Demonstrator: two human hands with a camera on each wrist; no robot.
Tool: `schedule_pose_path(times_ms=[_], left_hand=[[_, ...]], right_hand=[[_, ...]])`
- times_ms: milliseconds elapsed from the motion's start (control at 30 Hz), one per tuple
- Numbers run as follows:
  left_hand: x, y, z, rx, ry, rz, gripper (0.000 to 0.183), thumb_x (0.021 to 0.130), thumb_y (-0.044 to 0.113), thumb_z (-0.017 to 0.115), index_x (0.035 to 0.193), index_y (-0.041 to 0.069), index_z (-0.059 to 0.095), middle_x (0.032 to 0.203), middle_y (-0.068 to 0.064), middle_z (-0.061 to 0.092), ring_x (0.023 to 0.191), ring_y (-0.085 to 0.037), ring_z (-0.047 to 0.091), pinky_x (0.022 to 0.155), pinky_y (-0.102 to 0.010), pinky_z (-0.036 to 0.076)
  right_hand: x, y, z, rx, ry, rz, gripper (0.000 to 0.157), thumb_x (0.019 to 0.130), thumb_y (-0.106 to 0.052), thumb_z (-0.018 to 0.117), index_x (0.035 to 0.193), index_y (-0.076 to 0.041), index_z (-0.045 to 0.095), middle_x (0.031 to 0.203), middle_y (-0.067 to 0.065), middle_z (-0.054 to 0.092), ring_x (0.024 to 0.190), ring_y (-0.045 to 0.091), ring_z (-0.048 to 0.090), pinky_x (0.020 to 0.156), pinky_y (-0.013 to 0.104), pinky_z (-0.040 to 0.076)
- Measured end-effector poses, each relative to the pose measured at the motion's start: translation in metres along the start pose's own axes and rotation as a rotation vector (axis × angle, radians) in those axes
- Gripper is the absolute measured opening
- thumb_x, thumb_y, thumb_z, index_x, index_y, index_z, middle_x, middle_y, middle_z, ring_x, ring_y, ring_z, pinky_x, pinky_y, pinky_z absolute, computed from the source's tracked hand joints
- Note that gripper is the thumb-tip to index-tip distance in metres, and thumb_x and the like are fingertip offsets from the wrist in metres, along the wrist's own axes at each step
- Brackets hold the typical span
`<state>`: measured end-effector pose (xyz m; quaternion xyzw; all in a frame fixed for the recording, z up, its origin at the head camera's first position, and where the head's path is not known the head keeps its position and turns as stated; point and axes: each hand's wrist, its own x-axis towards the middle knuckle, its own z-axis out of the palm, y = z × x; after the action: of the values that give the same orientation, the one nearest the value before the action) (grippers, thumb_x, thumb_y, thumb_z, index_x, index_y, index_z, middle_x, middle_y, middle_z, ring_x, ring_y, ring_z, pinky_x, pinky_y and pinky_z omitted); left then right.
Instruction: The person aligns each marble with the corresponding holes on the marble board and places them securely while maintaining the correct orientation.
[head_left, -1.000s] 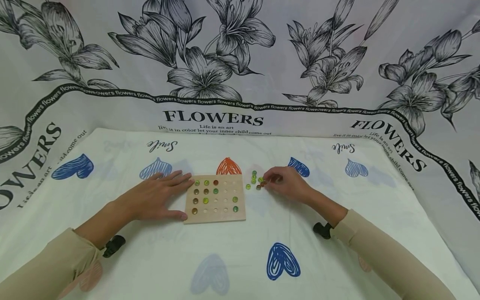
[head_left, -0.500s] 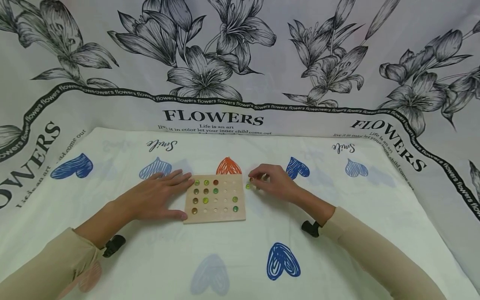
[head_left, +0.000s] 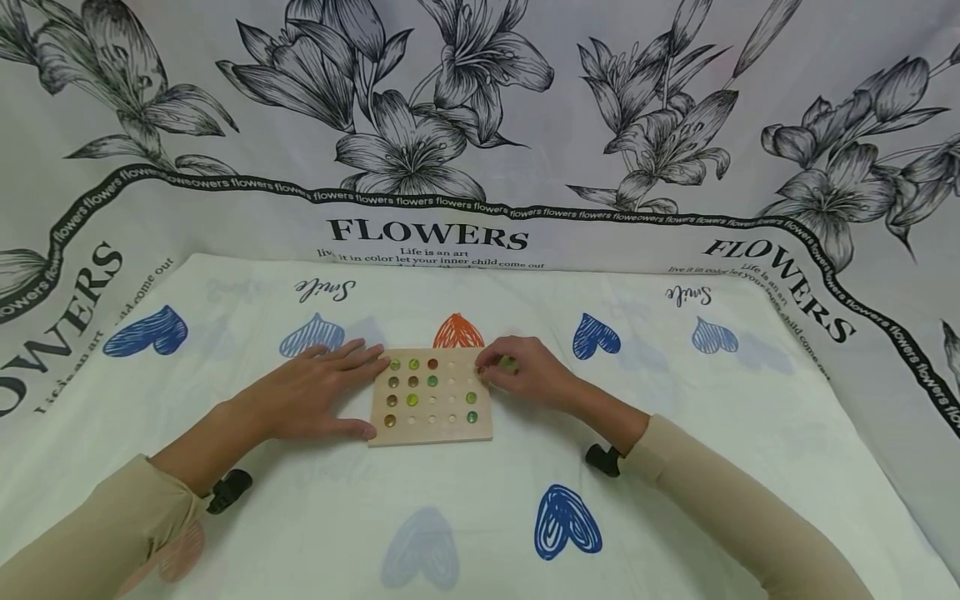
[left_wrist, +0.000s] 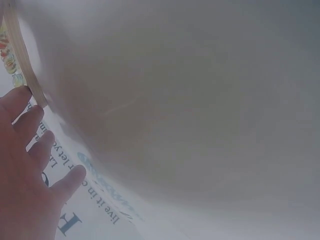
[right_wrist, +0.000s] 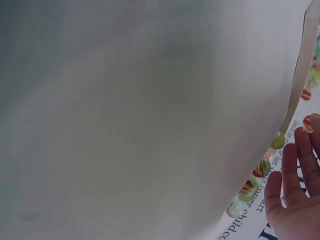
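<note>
A light wooden board (head_left: 431, 434) with rows of round hollows lies on the cloth in the head view. Green, brown and reddish glass marbles sit in several of its hollows. My left hand (head_left: 318, 396) rests spread at the board's left side, with fingertips and thumb touching its edge. At the far right corner of the board, my right hand (head_left: 528, 371) pinches a marble (right_wrist: 308, 124), which looks red and clear in the right wrist view. Loose marbles (right_wrist: 248, 189) lie beside the board; in the head view my right hand hides most of them.
A white cloth (head_left: 480, 517) printed with hearts covers the table. Behind it hangs a flower-print sheet (head_left: 637, 246). Dark wrist cameras (head_left: 228, 492) sit under both wrists.
My right hand has moved left from the loose marbles to the board's far right corner, with a marble in its fingertips. The left hand and the board stay where they were.
</note>
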<state>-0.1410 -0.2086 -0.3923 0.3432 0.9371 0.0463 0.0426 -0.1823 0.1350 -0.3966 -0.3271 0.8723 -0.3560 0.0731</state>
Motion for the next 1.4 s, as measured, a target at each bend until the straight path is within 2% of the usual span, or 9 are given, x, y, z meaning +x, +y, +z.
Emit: schedule_pose_path(times_ms=[167, 433, 733, 867, 1033, 1233, 1400], left_hand=[[0.0, 0.0, 0.0, -0.003, -0.004, -0.008, 0.1, 0.08, 0.084, 0.049, 0.153, 0.016, 0.041, 0.158, -0.006, 0.038, 0.144, -0.036, 0.035, 0.107, -0.066, 0.035], [0.0, 0.0, 0.0, -0.004, 0.008, 0.004, 0.1, 0.081, 0.083, 0.05, 0.153, 0.015, 0.041, 0.158, -0.006, 0.038, 0.144, -0.037, 0.035, 0.106, -0.066, 0.035], [0.001, -0.001, 0.001, -0.005, 0.016, 0.014, 0.099, 0.081, 0.082, 0.051, 0.153, 0.014, 0.042, 0.157, -0.007, 0.039, 0.143, -0.037, 0.036, 0.106, -0.066, 0.036], [0.001, -0.001, 0.0, -0.004, 0.009, 0.008, 0.1, 0.081, 0.083, 0.05, 0.153, 0.015, 0.041, 0.157, -0.006, 0.039, 0.143, -0.037, 0.036, 0.106, -0.065, 0.036], [0.001, 0.0, 0.0, -0.003, 0.001, -0.001, 0.1, 0.08, 0.084, 0.049, 0.153, 0.015, 0.041, 0.158, -0.006, 0.038, 0.144, -0.037, 0.035, 0.106, -0.066, 0.035], [0.001, 0.001, -0.001, 0.001, 0.003, -0.003, 0.1, 0.08, 0.083, 0.049, 0.153, 0.015, 0.042, 0.158, -0.007, 0.038, 0.144, -0.036, 0.035, 0.106, -0.066, 0.035], [0.001, 0.002, -0.002, 0.011, 0.002, -0.002, 0.1, 0.08, 0.083, 0.05, 0.152, 0.014, 0.042, 0.157, -0.007, 0.039, 0.144, -0.036, 0.035, 0.108, -0.065, 0.034]], right_hand=[[0.004, -0.005, 0.003, -0.077, 0.001, -0.023, 0.014, 0.088, -0.011, 0.075, 0.102, -0.013, 0.076, 0.096, -0.007, 0.072, 0.1, 0.014, 0.058, 0.094, 0.035, 0.048], [0.008, -0.01, 0.007, -0.129, -0.042, -0.008, 0.014, 0.089, -0.013, 0.074, 0.102, -0.014, 0.076, 0.099, -0.007, 0.073, 0.107, 0.015, 0.06, 0.104, 0.038, 0.042], [0.01, -0.015, 0.006, -0.16, -0.059, -0.038, 0.013, 0.089, -0.012, 0.073, 0.102, -0.013, 0.076, 0.097, -0.007, 0.073, 0.1, 0.013, 0.062, 0.102, 0.036, 0.043], [0.007, -0.014, 0.002, -0.144, -0.024, 0.025, 0.014, 0.091, -0.013, 0.072, 0.106, -0.013, 0.074, 0.1, -0.005, 0.073, 0.101, 0.013, 0.061, 0.1, 0.035, 0.045], [0.002, -0.006, -0.009, -0.072, 0.025, 0.133, 0.02, 0.094, -0.011, 0.069, 0.114, -0.011, 0.072, 0.108, -0.002, 0.071, 0.105, 0.014, 0.062, 0.096, 0.037, 0.051], [-0.006, 0.013, -0.027, -0.037, 0.059, 0.16, 0.021, 0.094, -0.008, 0.066, 0.115, -0.009, 0.071, 0.111, 0.001, 0.072, 0.107, 0.017, 0.063, 0.096, 0.042, 0.051], [-0.013, 0.029, -0.038, -0.032, 0.071, 0.182, 0.018, 0.095, -0.01, 0.066, 0.112, -0.009, 0.072, 0.105, 0.0, 0.072, 0.101, 0.017, 0.064, 0.089, 0.041, 0.052]])
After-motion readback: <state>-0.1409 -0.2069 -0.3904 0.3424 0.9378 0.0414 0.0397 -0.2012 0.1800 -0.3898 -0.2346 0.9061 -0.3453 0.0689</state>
